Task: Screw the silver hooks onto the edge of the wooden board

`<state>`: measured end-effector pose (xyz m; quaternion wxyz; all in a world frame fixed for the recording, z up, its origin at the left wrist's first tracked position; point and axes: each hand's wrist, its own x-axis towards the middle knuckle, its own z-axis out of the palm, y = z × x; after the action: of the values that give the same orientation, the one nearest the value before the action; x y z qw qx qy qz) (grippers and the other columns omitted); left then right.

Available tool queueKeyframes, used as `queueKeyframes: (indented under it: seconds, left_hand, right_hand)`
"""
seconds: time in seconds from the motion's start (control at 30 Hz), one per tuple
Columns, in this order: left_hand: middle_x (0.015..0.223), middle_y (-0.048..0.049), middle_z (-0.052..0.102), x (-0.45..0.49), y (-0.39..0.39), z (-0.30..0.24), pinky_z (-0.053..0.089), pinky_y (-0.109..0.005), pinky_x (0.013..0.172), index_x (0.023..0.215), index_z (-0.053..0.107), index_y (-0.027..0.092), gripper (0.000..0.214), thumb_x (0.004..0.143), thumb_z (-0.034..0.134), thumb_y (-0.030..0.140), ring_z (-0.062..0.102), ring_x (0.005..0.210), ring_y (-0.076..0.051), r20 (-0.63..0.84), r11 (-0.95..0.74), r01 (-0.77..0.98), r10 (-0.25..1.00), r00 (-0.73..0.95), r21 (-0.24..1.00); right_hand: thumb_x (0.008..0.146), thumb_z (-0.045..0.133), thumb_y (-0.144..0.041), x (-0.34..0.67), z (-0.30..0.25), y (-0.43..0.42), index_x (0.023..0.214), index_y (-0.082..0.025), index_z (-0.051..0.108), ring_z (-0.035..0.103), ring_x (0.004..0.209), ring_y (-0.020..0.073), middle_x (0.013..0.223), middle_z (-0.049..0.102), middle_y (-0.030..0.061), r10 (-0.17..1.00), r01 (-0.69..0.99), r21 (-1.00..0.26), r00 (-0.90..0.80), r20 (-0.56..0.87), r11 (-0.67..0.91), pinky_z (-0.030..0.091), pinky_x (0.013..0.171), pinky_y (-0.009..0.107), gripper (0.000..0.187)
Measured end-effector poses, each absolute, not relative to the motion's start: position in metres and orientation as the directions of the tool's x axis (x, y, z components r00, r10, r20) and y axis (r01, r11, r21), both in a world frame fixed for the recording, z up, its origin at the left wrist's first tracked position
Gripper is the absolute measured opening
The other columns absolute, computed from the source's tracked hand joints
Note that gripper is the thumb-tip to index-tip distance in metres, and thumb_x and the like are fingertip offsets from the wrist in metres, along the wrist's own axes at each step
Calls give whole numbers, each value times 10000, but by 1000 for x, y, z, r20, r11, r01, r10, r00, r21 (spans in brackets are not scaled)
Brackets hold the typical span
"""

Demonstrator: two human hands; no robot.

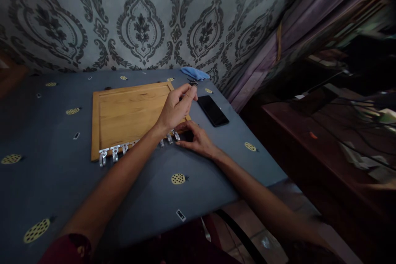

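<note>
A framed wooden board (130, 111) lies on the table, with a row of several silver metal hooks (115, 154) along its near edge. My left hand (177, 107) reaches across the board to its right side, fingers pinched. A small dark metallic piece (193, 83) shows at its fingertips; whether it is held or lies behind them is unclear. At the board's near right corner, my right hand (199, 139) has thumb and fingers closed about the rightmost hook (176, 135). My left forearm hides the middle of the hook row.
A black phone (213, 110) lies right of the board, and a blue cloth (194, 73) is at the back by the patterned wall covering. The table's right edge (262, 148) slopes toward me. Beyond it stands a dark red surface (297, 132) with cables.
</note>
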<state>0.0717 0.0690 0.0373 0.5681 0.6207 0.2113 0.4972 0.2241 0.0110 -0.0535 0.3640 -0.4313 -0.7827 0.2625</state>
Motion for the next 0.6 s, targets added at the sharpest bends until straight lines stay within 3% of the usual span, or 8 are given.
queueKeyframes:
  seconds: [0.13, 0.33, 0.47, 0.6]
  left_hand:
    - [529, 94, 320, 71, 69, 37, 187, -237, 401, 798, 524, 229, 444, 947, 600, 640, 235, 424, -68, 393, -241, -361, 806, 443, 901]
    - [551, 105, 333, 65, 70, 41, 197, -212, 406, 860, 522, 215, 268, 1025, 507, 426, 226, 419, -67, 360, -204, -327, 760, 541, 923]
    - [621, 72, 421, 61, 76, 45, 315, -226, 468, 897, 502, 215, 193, 1050, 449, 320, 361, 491, -94, 322, -274, -170, 764, 559, 946]
    - [746, 28, 511, 57, 78, 49, 415, -265, 670, 879, 473, 219, 210, 1056, 492, 329, 505, 688, -125, 381, -466, 87, 806, 452, 881]
  right_hand:
    - [867, 811, -517, 224, -54, 11, 1177, -236, 679, 701, 1058, 279, 1131, 727, 95, 868, 485, -726, -362, 340, 486, 585, 961, 469, 439]
    - [872, 810, -500, 224, -55, 12, 1158, -219, 677, 696, 1061, 279, 1130, 721, 99, 851, 472, -714, -368, 373, 517, 579, 962, 462, 423]
    - [880, 809, -474, 224, -54, 11, 1162, -222, 674, 697, 1072, 279, 1137, 724, 100, 852, 468, -718, -376, 365, 514, 576, 985, 471, 401]
    - [875, 815, -480, 225, -53, 11, 1167, -220, 671, 693, 1091, 287, 1149, 724, 109, 853, 477, -714, -381, 357, 512, 574, 994, 483, 417]
